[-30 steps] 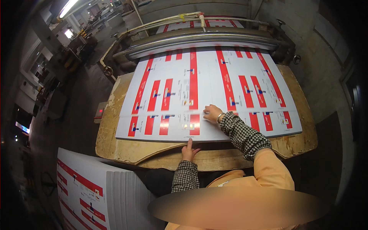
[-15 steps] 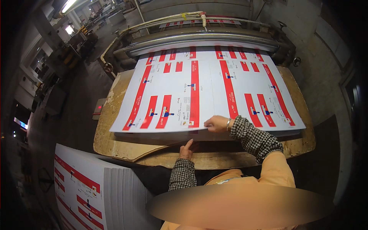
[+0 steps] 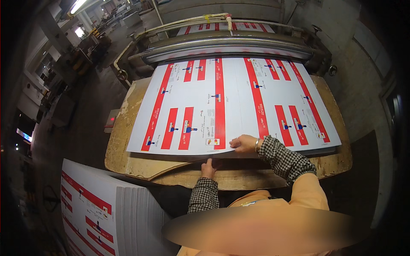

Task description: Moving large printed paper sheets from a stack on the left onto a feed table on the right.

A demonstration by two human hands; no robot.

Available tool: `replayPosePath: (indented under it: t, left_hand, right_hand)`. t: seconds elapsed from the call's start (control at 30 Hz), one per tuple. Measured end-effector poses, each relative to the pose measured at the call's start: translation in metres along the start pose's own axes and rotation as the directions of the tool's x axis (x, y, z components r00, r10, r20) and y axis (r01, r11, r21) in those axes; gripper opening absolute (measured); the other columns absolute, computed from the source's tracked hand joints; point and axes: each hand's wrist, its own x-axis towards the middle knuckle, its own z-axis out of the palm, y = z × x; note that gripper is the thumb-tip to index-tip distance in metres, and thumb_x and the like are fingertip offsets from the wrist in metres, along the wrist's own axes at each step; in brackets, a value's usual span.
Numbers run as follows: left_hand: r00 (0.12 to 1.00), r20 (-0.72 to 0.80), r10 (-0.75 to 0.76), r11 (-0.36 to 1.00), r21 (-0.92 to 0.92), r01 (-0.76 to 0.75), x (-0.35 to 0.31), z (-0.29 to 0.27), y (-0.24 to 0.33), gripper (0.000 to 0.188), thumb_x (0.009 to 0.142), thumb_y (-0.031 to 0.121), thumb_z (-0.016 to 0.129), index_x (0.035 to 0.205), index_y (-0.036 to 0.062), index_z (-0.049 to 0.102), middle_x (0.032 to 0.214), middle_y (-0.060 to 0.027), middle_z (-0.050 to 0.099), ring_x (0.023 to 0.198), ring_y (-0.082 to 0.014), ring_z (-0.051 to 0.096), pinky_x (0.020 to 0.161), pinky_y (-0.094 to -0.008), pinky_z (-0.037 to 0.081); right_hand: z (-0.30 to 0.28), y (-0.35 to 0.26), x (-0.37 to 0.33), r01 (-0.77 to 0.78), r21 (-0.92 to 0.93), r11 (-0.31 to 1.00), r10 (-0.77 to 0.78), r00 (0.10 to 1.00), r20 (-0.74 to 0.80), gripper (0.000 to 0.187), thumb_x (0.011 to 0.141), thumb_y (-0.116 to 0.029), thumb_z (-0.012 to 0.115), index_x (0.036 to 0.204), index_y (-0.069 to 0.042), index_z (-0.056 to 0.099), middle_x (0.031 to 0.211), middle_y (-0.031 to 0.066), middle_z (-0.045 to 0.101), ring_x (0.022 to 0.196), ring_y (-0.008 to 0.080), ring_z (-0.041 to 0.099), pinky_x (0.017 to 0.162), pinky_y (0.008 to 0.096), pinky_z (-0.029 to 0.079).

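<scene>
A large white printed sheet (image 3: 239,98) with red bands and small blue figures lies on the worn wooden table, its far end at the metal roller (image 3: 226,49). At the sheet's near edge, my right hand (image 3: 245,144) has its fingers closed on the edge, left of the sheet's near right corner. My left hand (image 3: 208,169) is lower and to the left, just below that edge over the table's front. Its thumb points up and the other fingers spread to the right, partly in shadow. Nothing shows in it.
The wooden table (image 3: 121,149) has rounded front corners and a curved board piece. At lower left stands a tall stack of similar printed sheets (image 3: 89,205). A machine frame with hand wheels (image 3: 332,70) holds the roller. Beyond it, another printed sheet (image 3: 226,27) shows.
An overlapping sheet's print near the roller has gone in, and more print shows beyond the roller. The near edge's left part sits slightly closer to me. Both hands have shifted slightly nearer.
</scene>
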Motion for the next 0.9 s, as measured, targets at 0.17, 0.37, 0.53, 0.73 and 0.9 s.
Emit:
replayPosePath:
  t: [0.17,0.37,0.53,0.73,0.9]
  left_hand:
    - [0.991,0.131,-0.037,0.997,-0.059,0.045,0.003,0.004,0.004,0.046,0.080,0.033,0.057,0.100,-0.0073,0.046,0.095,-0.0155,0.054,0.082,-0.0253,0.056,0.067,-0.0388,0.051]
    - [0.977,0.208,0.053,0.997,-0.070,-0.039,0.004,0.000,0.003,0.036,0.077,0.021,0.063,0.090,-0.0096,0.048,0.079,-0.0135,0.055,0.070,-0.0215,0.058,0.063,-0.0355,0.053]
    - [0.979,0.202,-0.025,0.992,-0.118,0.049,0.017,-0.019,-0.008,0.020,0.067,0.000,0.060,0.077,-0.0023,0.043,0.081,-0.0138,0.054,0.074,-0.0265,0.057,0.066,-0.0378,0.051]
    - [0.992,0.091,-0.085,0.994,-0.064,0.091,-0.027,0.009,0.029,0.026,0.070,0.004,0.061,0.091,-0.0086,0.050,0.090,-0.0158,0.057,0.082,-0.0247,0.058,0.069,-0.0354,0.051]
    - [0.993,-0.011,-0.114,0.990,-0.089,0.113,-0.044,0.014,0.036,0.027,0.075,0.011,0.059,0.092,-0.0097,0.058,0.090,-0.0150,0.060,0.080,-0.0237,0.060,0.072,-0.0313,0.051]
  right_hand:
    - [-0.028,0.023,0.047,-0.301,-0.214,0.929,0.301,0.953,-0.034,0.044,0.069,-0.030,0.058,0.103,-0.003,0.056,0.105,0.0142,0.055,0.108,0.0290,0.046,0.089,0.0330,0.038]
    - [0.021,-0.014,0.027,-0.129,-0.581,0.804,0.131,0.991,-0.038,0.087,0.056,-0.046,0.069,0.126,-0.006,0.035,0.131,0.0254,0.025,0.122,0.0415,0.021,0.097,0.0510,0.025]
    - [0.010,-0.042,0.012,-0.056,-0.592,0.804,0.143,0.984,0.102,0.080,0.060,-0.037,0.068,0.126,-0.005,0.035,0.131,0.0272,0.024,0.122,0.0405,0.024,0.098,0.0429,0.026]
    - [-0.036,-0.040,0.015,-0.078,-0.256,0.964,0.138,0.964,0.228,0.027,0.069,-0.015,0.054,0.094,-0.006,0.058,0.092,0.0176,0.058,0.087,0.0317,0.055,0.074,0.0366,0.044]
    - [-0.058,-0.059,-0.001,0.023,-0.059,0.998,-0.029,0.993,-0.114,0.028,0.074,-0.013,0.050,0.098,-0.001,0.057,0.096,0.0148,0.061,0.084,0.0279,0.059,0.076,0.0310,0.047]
